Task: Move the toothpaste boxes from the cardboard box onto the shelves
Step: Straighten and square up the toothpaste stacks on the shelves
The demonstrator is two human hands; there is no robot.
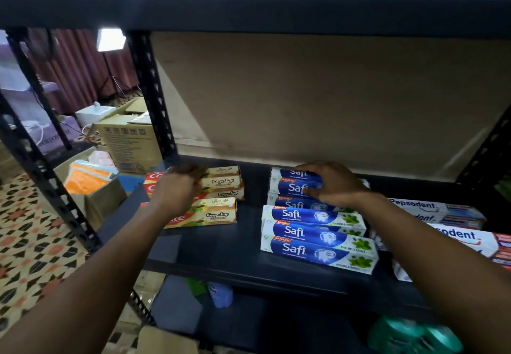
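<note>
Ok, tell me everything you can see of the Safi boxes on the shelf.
The Safi boxes are long glossy card cartons, blue and white with green mint leaves and "Double Mint" at one end, some with a red "Baharu" tag. They lie flat, lengthwise across the dark shelf, in two stacks, one behind the other. The right hand grips the rear stack's top boxes, thumb in front, fingers over the top. Pepsodent boxes lie close on the right; contact is unclear.

Your gap on the shelf (249, 215)
Pass between the Colgate boxes (218, 214) and Safi boxes (318, 232); Pepsodent boxes (448, 212) crowd your right.
</note>
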